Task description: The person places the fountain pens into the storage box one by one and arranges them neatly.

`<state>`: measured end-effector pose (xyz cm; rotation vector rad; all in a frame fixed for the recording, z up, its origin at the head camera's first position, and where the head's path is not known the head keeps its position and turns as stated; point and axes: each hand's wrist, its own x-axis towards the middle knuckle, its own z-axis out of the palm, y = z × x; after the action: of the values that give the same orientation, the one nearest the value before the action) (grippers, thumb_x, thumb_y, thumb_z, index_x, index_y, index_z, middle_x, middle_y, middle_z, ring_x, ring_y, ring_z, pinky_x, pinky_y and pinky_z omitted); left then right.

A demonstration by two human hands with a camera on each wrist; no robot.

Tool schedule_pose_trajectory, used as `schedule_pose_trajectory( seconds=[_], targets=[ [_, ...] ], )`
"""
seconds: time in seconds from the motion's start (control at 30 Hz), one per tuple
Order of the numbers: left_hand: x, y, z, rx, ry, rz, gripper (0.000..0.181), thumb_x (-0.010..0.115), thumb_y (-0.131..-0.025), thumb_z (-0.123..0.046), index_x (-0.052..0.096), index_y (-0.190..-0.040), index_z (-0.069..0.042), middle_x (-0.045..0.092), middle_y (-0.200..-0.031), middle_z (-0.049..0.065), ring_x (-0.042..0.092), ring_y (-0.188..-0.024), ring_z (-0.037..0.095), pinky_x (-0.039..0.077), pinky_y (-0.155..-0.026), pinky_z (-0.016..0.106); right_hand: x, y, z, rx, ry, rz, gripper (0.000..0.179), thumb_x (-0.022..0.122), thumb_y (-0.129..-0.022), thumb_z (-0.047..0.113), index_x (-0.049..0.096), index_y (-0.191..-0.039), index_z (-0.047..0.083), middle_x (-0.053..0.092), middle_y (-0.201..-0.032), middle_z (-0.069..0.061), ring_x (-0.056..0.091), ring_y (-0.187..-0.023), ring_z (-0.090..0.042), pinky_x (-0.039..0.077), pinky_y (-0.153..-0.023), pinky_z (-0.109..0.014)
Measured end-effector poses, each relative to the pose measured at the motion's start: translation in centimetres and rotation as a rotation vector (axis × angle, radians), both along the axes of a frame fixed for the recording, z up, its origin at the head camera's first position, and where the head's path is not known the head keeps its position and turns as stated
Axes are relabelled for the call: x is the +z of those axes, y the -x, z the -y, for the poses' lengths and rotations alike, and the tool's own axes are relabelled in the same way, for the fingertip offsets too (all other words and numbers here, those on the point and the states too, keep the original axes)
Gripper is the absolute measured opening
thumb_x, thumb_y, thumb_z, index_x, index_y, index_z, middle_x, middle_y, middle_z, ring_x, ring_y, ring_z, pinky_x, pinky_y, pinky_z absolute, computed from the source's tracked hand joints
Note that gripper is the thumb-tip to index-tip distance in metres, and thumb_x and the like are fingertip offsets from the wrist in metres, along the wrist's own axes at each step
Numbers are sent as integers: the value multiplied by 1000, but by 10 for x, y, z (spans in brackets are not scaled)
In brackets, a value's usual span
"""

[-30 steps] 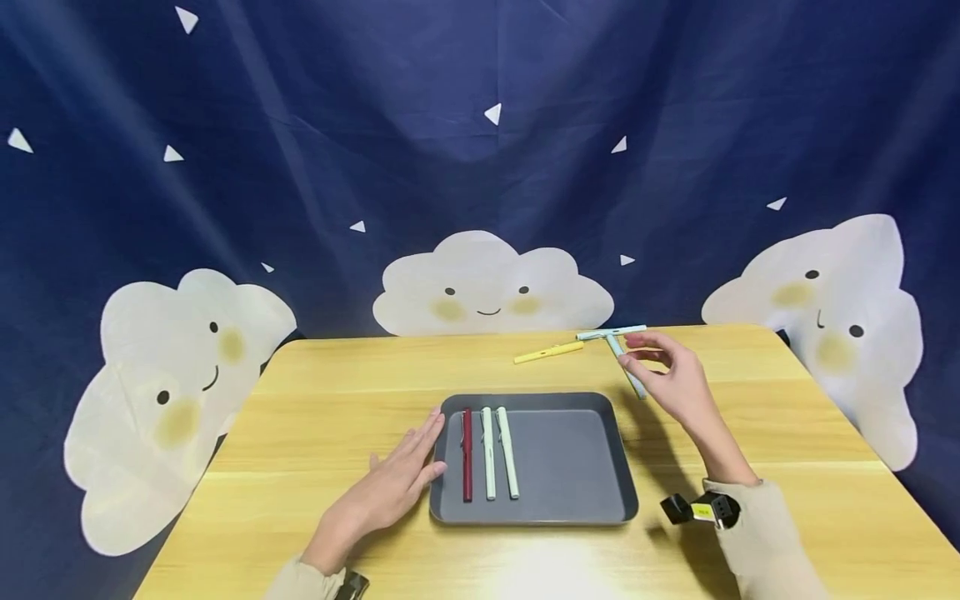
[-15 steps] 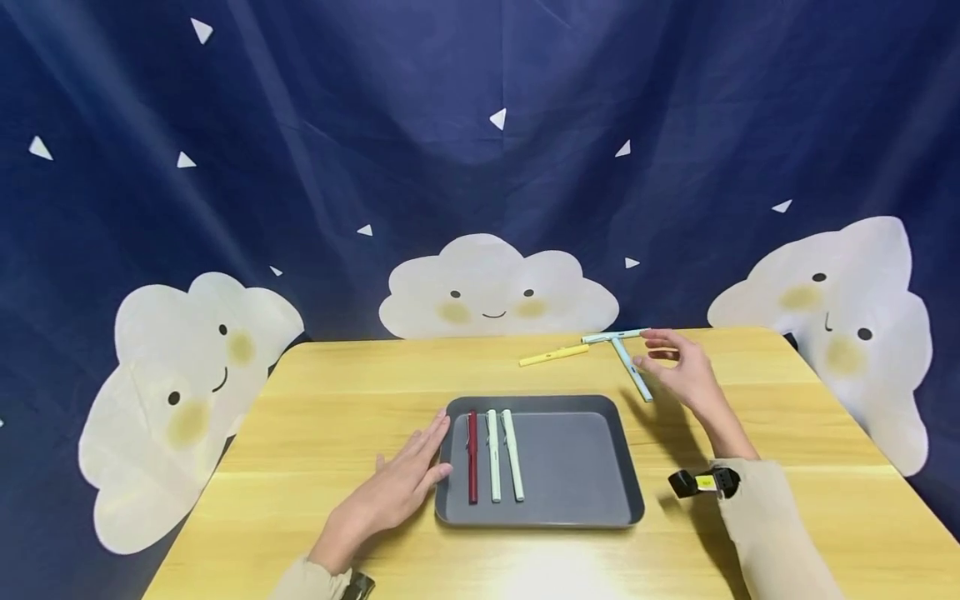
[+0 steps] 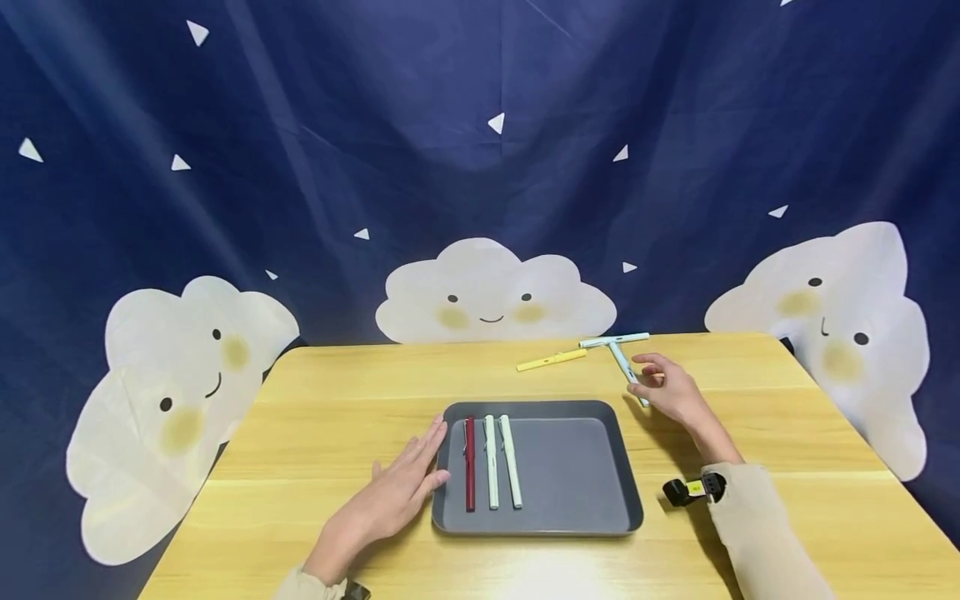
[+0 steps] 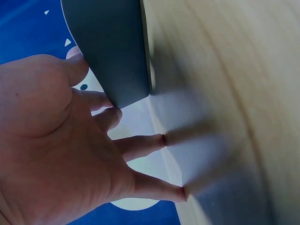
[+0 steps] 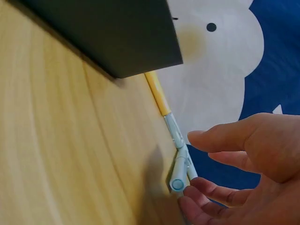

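My left hand (image 3: 393, 492) rests against the left rim of the grey tray (image 3: 577, 525), fingers spread; in the left wrist view, fingers (image 4: 140, 145) reach toward the table beside the tray's wall. A dark red pen (image 3: 470, 467) and two pale mint pens (image 3: 492, 467) (image 3: 512, 467) lie side by side in the tray. Beyond its far right corner my right hand (image 3: 671, 392) hovers over a light blue pen (image 3: 621, 360), thumb and fingers apart around it. In the right wrist view a gap shows between the thumb and this pen's near end (image 5: 177, 184).
Another light blue pen (image 3: 613, 340) lies crosswise at the first one's far end, near the table's back edge. Left of it lies a yellow pen (image 3: 551, 361). Behind the wooden table (image 3: 337, 375) hangs a dark blue curtain (image 3: 450, 167) with clouds.
My right hand has drawn back from the crosswise light blue pen and come lower, toward the near end of the other one. The left hand stays at the tray. The view has shifted slightly.
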<state>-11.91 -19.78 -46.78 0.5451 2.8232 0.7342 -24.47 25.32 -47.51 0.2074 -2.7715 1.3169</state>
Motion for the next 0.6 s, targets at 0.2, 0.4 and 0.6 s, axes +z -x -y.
schedule_pose_trajectory(
  seconds=[0.2, 0.4, 0.6],
  targets=[
    [2, 1, 0, 3, 6, -9, 67, 43, -110, -44, 14, -167, -24, 8, -172, -5, 23, -152, 41, 15, -99, 88, -7, 3, 6, -6, -25, -11, 53, 79, -83, -2, 58, -131, -8, 65, -109, -30, 68, -99, -42, 53, -82, -42],
    [1, 2, 0, 2, 4, -14, 67, 44, -110, -43, 15, -167, -24, 9, -172, -5, 23, -152, 40, 15, -100, 88, -8, 4, 10, -24, -72, -25, 50, 78, -80, -6, 61, -127, -9, 66, -104, -28, 67, -96, -41, 54, -83, -48],
    [0, 0, 1, -8, -7, -5, 67, 43, -110, -44, 14, -167, -25, 7, -172, -5, 20, -154, 38, 12, -101, 88, -8, 3, 8, -35, -129, -8, 43, 74, -83, -7, 63, -125, -9, 68, -101, -26, 68, -93, -39, 55, -82, -51]
  ],
)
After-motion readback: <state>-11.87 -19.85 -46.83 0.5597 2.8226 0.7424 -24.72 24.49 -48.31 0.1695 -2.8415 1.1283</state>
